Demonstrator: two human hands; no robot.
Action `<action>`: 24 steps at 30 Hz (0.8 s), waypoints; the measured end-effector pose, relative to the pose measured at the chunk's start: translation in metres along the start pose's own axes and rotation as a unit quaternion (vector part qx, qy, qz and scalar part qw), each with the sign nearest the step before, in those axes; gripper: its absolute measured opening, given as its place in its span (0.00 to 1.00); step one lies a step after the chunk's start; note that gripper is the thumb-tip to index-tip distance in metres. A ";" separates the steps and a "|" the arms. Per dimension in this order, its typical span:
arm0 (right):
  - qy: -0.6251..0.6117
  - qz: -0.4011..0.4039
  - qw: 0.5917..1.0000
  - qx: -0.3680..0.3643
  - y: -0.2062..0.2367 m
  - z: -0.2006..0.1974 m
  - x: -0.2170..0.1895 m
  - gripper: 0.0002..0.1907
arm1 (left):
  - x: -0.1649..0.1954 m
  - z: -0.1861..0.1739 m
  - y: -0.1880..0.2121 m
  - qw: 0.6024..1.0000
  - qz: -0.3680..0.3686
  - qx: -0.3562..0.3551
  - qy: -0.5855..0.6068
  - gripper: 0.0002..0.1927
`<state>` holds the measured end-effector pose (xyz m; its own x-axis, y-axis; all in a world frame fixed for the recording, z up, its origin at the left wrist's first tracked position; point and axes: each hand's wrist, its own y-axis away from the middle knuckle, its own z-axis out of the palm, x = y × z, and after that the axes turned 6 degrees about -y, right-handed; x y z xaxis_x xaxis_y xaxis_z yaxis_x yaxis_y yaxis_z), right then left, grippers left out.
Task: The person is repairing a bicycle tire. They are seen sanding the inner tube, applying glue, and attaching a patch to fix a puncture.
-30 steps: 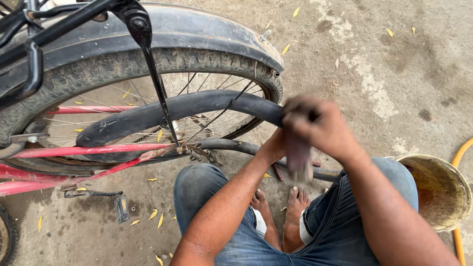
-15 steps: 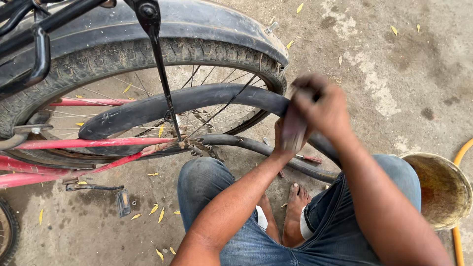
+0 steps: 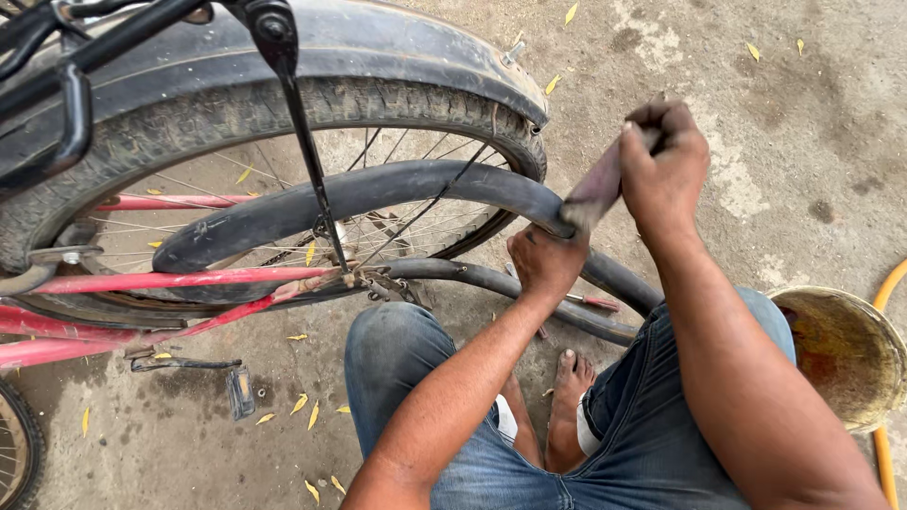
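Head view: left hand [image 3: 543, 260] grips the inner tube [image 3: 378, 194], raised right hand [image 3: 661, 165] (fingers clamped) holds a flat strip [image 3: 595, 189].

Inner tube [image 3: 378, 194]: black rubber, pulled out of the tyre, looping in front of the wheel. Flat strip [image 3: 595, 184]: dull purple-grey, tilted, lower end on the tube.

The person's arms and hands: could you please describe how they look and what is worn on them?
Both forearms are bare, with no sleeves in view. The left hand and the right hand wear no gloves, and no rings, watch or bracelet can be seen. The fingers and knuckles show dark smudges of grime. Below the arms the person wears blue jeans, and the feet are bare.
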<state>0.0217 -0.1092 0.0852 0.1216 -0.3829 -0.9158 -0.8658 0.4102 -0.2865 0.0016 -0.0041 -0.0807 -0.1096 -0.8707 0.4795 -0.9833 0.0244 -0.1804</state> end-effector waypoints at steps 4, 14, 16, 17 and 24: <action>0.028 -0.102 0.977 -0.184 0.024 0.005 -0.001 0.11 | 0.001 -0.020 0.013 0.917 0.016 -0.016 0.397 0.31; 0.006 -0.082 0.990 -0.115 0.029 0.007 0.000 0.09 | 0.007 -0.024 0.008 0.966 0.039 -0.048 0.249 0.24; 0.040 -0.115 0.979 -0.165 0.033 0.012 -0.001 0.10 | 0.005 -0.034 0.014 0.900 0.048 -0.068 0.429 0.23; 0.070 -0.115 0.981 -0.142 0.030 0.014 -0.001 0.13 | 0.006 -0.039 0.015 0.872 0.062 -0.062 0.481 0.22; 0.049 0.015 0.999 -0.007 0.016 0.004 -0.004 0.09 | 0.025 -0.041 -0.004 0.983 -0.004 -0.082 0.164 0.25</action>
<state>0.0092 -0.0980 0.0838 0.0486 -0.4493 -0.8920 -0.8750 0.4116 -0.2550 -0.0032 -0.0054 -0.0330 -0.1160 -0.6668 0.7362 -0.9916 0.1205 -0.0470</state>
